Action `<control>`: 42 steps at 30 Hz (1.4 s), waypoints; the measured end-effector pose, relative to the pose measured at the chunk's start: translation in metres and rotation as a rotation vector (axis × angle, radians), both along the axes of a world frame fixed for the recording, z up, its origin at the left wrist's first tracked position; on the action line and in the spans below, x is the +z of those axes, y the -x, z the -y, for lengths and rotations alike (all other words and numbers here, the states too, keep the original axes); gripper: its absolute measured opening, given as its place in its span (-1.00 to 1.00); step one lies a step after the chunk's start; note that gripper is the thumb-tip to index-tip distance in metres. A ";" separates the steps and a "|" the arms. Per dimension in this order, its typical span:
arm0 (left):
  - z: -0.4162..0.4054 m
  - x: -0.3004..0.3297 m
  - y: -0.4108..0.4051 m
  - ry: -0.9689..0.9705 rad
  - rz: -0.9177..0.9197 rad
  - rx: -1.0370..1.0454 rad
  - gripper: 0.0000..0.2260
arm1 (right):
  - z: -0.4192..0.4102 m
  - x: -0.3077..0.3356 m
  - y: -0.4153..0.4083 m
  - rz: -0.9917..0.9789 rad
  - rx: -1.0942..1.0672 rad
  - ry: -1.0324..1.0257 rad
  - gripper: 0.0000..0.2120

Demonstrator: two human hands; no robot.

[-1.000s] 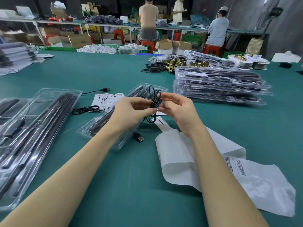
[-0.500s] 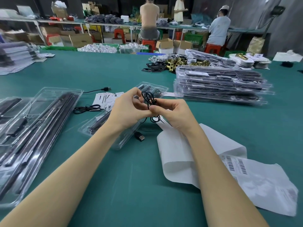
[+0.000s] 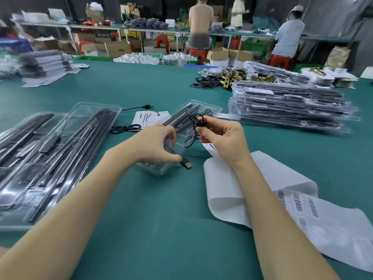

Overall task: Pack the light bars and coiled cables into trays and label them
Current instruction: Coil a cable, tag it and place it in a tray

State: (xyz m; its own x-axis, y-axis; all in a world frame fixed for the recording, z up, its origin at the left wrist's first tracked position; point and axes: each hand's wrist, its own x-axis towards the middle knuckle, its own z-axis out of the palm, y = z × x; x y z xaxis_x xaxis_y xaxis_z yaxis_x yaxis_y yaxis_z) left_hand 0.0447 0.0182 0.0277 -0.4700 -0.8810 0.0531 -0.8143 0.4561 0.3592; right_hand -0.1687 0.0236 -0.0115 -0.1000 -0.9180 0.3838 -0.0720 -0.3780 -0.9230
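Coiled black USB cable (image 3: pixel 196 123) sits just above the frame's centre, its small loops pinched between the thumb and fingertips of the right hand (image 3: pixel 221 141). A loose tail drops from the coil and runs down-left to the black USB plug (image 3: pixel 186 164), which lies on the green table mat (image 3: pixel 161 229) by the near corner of the clear plastic blister tray (image 3: pixel 159 170). The left hand (image 3: pixel 156 144) hovers over that tray with fingers curled, thumb tip close to the plug; whether it actually grips the tail I cannot tell.

To do this step well, I judge the tail should be wound in before the coil goes down, keeping the loops tight and even so the bundle fits the tray's small pocket, with the plug tucked flat rather than sticking up under the lid.

Inside the tray a long black light bar (image 3: pixel 177 119) has its long axis running from lower left to upper right, pointing toward the stack of packed clear trays (image 3: pixel 286 110) at the right. A white label sheet with barcodes (image 3: pixel 302 207) lies at lower right.
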 end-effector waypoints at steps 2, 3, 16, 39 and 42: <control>0.002 0.003 -0.001 0.007 0.002 -0.007 -0.74 | -0.001 -0.001 -0.003 -0.004 0.006 0.018 -0.72; 0.003 0.005 -0.003 0.001 -0.014 -0.005 -0.77 | -0.001 -0.002 -0.005 -0.003 0.004 0.029 -0.71; 0.016 -0.001 -0.010 -0.052 0.141 -0.013 -0.57 | -0.004 -0.008 -0.019 0.056 0.035 0.034 -0.71; 0.027 0.009 -0.027 -0.161 -0.164 0.108 -0.77 | -0.013 -0.008 -0.042 -0.110 0.051 0.183 -0.71; 0.029 0.011 -0.027 -0.162 -0.170 0.098 -0.80 | -0.013 -0.008 -0.040 -0.173 0.031 0.235 -0.72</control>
